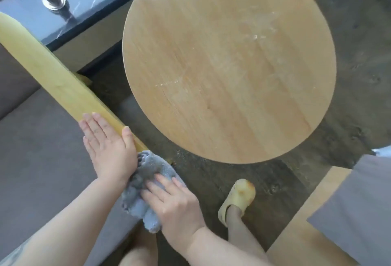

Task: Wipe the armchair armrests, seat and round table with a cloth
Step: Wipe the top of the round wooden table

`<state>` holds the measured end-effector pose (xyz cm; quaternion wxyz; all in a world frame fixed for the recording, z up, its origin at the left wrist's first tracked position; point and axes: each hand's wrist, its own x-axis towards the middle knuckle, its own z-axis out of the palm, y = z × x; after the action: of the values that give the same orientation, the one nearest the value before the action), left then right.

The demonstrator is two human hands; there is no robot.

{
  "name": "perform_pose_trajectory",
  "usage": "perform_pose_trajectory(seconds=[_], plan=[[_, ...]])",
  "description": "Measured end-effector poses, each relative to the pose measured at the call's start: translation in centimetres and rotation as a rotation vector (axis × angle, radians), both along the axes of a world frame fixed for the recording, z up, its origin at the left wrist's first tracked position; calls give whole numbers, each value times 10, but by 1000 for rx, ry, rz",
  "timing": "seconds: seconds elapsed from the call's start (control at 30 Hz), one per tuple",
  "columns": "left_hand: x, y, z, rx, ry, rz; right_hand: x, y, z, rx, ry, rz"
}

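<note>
At the near end of the wooden armrest [53, 71], the right hand [171, 204] lies flat on a grey cloth [146, 172], fingers spread and pressing it down onto the wood. The cloth is bunched, part of it hanging off the armrest's front end. The left hand [108, 145] lies open just beyond it, palm down across the armrest, fingers together and thumb hooked over the outer edge, gripping nothing. Grey seat [42, 159] cushion runs along the inner side of the armrest; the round table [228, 64] stands beside the chair past the outer side, with pale smears showing toward its far right edge and a faint scuff near its middle.

The step in hand looks like the armrest wipe, and it seems early: the long run of wood toward the far end is yet to be covered. To do it well, flatten the cloth so more of it meets the wood, keep even pressure under the palm, and draw it in one long stroke along the grain to the far end. The left hand sits in that path; it would steady the chair better from the outer edge. Wrapping the cloth over both edges would catch the sides too.
</note>
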<state>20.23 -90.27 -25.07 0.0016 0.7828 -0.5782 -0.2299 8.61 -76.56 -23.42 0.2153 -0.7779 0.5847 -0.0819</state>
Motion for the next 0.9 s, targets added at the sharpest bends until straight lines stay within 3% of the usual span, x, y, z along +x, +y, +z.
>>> perform_pose_trajectory(seconds=[0.1, 0.2, 0.33, 0.43, 0.6, 0.77, 0.9], plan=[[-40, 17, 1, 36, 17, 117, -12, -2, 14, 10, -212, 36], [-76, 32, 9, 17, 84, 135, -99, -3, 42, 1, -333, 33], [-148, 70, 18, -131, 170, -17, -224, 4, 59, -228, -229, -166], [-209, 90, 11, -140, 166, -86, -275, -4, 30, -178, -87, -201], [-260, 87, -15, -107, 72, -46, -285, -15, -20, 57, 123, 106], [-266, 88, -24, -113, -34, -38, -297, -16, -15, 113, 208, -201], [-265, 88, -28, -103, -57, -31, -280, 1, -17, 140, 217, -9]])
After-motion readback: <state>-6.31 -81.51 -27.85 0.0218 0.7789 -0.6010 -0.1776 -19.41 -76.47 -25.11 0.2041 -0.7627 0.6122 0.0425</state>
